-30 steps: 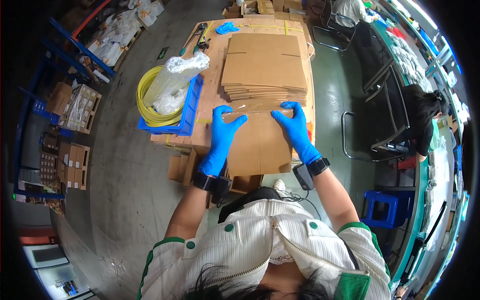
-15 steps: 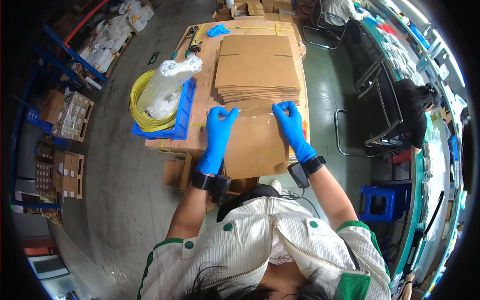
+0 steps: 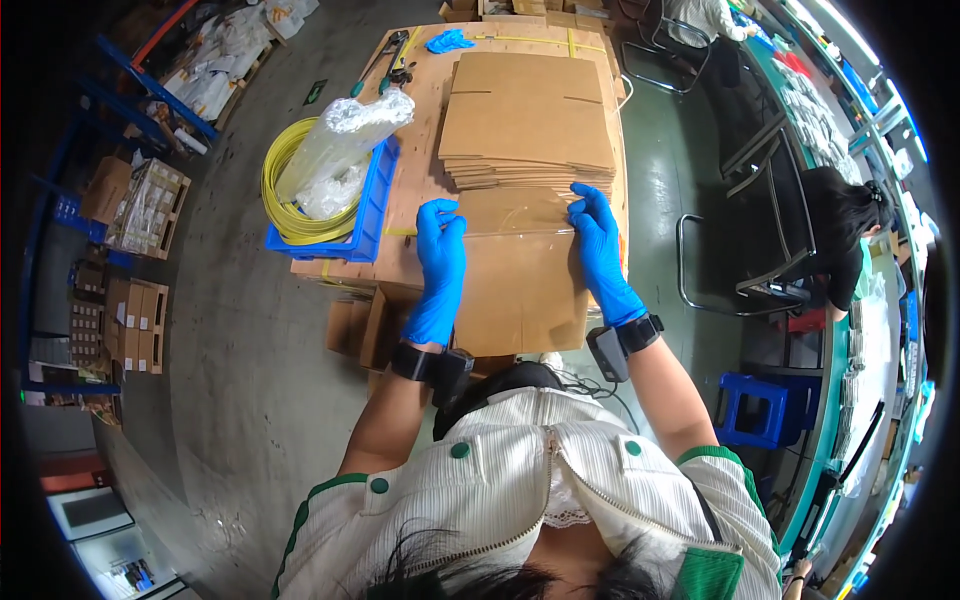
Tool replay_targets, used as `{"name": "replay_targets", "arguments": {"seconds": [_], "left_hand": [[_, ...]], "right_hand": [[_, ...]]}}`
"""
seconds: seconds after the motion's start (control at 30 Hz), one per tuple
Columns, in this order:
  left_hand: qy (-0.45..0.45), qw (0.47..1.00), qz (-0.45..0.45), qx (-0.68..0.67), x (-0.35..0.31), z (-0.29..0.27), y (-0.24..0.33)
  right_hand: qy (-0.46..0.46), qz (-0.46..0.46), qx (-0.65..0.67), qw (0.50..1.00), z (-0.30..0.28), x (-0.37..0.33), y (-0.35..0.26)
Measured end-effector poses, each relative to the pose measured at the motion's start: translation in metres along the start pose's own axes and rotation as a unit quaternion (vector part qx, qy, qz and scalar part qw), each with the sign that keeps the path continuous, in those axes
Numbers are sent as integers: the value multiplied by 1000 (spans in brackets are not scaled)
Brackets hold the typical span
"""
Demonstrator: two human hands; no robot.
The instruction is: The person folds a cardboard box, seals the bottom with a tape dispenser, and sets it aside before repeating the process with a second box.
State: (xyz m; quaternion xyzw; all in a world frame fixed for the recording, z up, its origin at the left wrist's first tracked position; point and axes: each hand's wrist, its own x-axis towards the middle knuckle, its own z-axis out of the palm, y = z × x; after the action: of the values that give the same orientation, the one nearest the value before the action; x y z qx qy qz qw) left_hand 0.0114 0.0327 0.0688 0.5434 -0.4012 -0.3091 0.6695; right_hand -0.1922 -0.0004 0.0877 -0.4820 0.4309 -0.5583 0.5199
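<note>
Clear plastic film [image 3: 515, 222], perhaps the mouth of a bag, stretches between my two blue-gloved hands. My left hand [image 3: 440, 245] is closed at its left edge, fingers curled toward the thumb. On the opposite edge, my right hand [image 3: 597, 245] is closed in a similar pinch. Below and behind the film hangs or lies a flat brown cardboard piece [image 3: 520, 295] with a vertical crease; whether it is inside the plastic I cannot tell. Just beyond my hands rises a stack of flattened cardboard boxes [image 3: 530, 110].
The wooden table [image 3: 415, 150] also bears a blue crate [image 3: 375, 215] with a yellow coil [image 3: 285, 190] and clear plastic [image 3: 335, 160], hand tools [image 3: 385, 75] and a blue glove [image 3: 450, 41]. Open cartons [image 3: 365, 325] stand underneath. Two people sit near a bench [image 3: 825, 400] at right.
My hands have drawn a little farther apart, and the plastic between them is spread wider. The whole view has shifted slightly.
</note>
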Motion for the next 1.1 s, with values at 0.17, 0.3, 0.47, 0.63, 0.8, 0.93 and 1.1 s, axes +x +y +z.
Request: {"name": "replay_targets", "arguments": {"seconds": [0.17,0.3,0.47,0.63,0.8,0.93,1.1], "left_hand": [[58,945,236,219,-7,15,23],[-208,847,364,328,-20,21,27],[-183,854,347,343,-17,15,22],[-209,801,411,381,-5,25,25],[-231,928,158,247,17,7,32],[-175,915,207,298,23,-13,-1],[-236,966,107,19,23,-20,8]], "right_hand": [[44,-170,-173,969,-5,-4,4],[-235,-345,-431,800,-1,-9,-36],[-175,-410,-369,816,3,-10,-20],[-111,-430,-392,806,-18,-9,-16],[16,-338,-409,847,-20,-5,-17],[9,-304,-352,885,-12,-14,-12],[-6,-303,-251,919,-2,-17,-6]]}}
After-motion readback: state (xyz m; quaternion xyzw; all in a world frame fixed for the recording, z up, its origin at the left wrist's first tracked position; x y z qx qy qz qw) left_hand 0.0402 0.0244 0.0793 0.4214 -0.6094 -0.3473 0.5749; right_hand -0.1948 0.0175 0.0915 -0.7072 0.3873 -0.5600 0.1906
